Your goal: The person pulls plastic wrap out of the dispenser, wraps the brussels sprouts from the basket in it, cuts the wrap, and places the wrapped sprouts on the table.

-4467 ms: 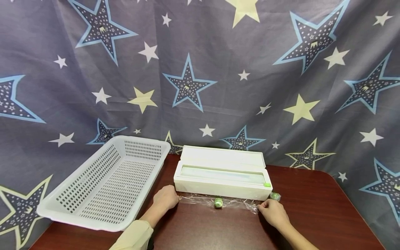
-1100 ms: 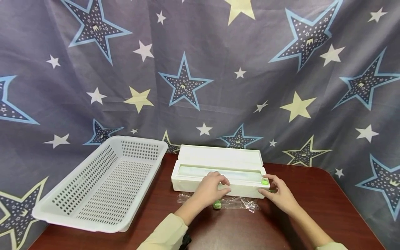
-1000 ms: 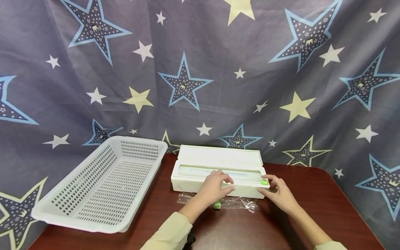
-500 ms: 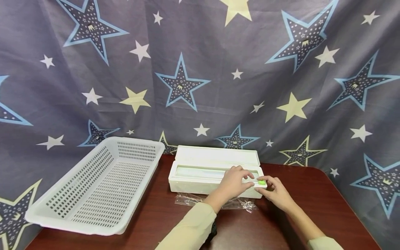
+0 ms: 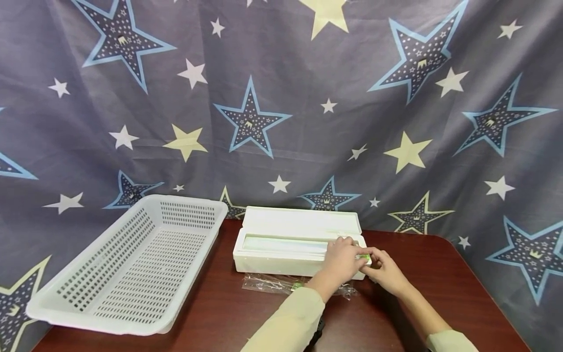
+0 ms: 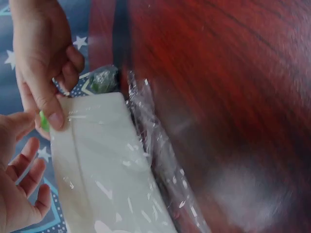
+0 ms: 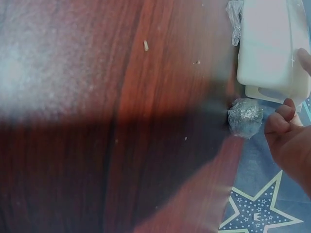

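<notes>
A white plastic-wrap dispenser (image 5: 277, 264) lies lid up on the table, with a small green slider (image 6: 44, 121) at its right end. My left hand (image 5: 340, 259) reaches over the front, its fingertip at the slider and its other fingers loosely bent. The right hand (image 5: 384, 274) grips the dispenser's right end, thumb on the front face in the left wrist view. A strip of clear film (image 5: 264, 282) lies along the front, with a small green item (image 5: 298, 285) on it, partly hidden by the left arm. Beside the right end sits a film-wrapped ball (image 7: 245, 119), greenish in the left wrist view.
To the left stands a large white perforated basket (image 5: 164, 322), tilted up toward the back. The brown table (image 5: 211, 318) ends at a rounded right edge. A grey star-patterned cloth (image 5: 308, 146) hangs close behind the dispenser.
My hands have left the two ends of the film strip. The right hand moved up to the dispenser's right end; the left crossed rightward along the front to the green slider.
</notes>
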Demonstrator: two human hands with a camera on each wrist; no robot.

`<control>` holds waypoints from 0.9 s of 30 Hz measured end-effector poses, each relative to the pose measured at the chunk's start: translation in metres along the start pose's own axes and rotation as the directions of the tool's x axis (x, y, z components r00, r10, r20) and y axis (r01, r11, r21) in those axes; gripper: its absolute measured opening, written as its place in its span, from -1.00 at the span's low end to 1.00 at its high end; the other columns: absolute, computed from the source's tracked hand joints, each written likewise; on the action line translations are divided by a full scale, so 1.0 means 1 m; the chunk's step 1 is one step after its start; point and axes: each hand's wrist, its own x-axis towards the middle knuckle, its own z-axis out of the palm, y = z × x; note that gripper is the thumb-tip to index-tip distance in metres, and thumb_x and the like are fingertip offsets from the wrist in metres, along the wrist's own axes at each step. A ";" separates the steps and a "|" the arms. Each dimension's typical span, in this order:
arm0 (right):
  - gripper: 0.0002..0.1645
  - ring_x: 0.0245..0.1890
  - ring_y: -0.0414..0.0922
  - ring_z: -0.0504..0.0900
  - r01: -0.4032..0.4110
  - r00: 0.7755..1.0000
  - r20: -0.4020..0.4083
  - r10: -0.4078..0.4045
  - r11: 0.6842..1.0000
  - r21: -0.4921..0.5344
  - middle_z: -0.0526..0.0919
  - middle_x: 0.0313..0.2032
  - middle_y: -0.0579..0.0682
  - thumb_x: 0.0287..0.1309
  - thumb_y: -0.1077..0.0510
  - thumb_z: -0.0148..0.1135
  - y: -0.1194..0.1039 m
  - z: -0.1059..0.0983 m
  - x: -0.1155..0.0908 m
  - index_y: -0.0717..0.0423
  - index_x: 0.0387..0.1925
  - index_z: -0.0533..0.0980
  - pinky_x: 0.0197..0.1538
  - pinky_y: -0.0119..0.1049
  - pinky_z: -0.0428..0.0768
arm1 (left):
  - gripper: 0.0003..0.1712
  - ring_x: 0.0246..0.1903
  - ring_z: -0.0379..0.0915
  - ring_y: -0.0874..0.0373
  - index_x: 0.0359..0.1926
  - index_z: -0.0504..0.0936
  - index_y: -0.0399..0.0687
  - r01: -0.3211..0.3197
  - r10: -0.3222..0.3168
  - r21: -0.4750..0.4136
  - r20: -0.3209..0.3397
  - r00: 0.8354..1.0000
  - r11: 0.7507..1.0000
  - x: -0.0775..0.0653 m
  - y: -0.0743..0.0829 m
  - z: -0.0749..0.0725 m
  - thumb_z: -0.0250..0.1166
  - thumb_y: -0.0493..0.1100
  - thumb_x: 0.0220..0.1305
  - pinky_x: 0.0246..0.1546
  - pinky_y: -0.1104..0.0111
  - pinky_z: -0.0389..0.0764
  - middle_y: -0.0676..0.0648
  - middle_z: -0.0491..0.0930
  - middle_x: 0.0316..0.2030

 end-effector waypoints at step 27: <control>-0.60 -0.69 -0.37 0.32 0.028 0.999 0.020 -0.028 1.000 0.003 0.35 -0.48 0.08 0.06 0.37 0.26 0.015 -0.001 0.004 0.33 -0.02 0.43 -0.65 -0.42 0.38 | -0.87 -0.20 0.34 0.23 -0.32 0.66 0.31 0.122 -0.131 0.107 0.075 0.989 0.987 0.013 0.012 0.002 0.22 0.12 0.20 -0.21 0.34 0.30 0.18 0.52 -0.27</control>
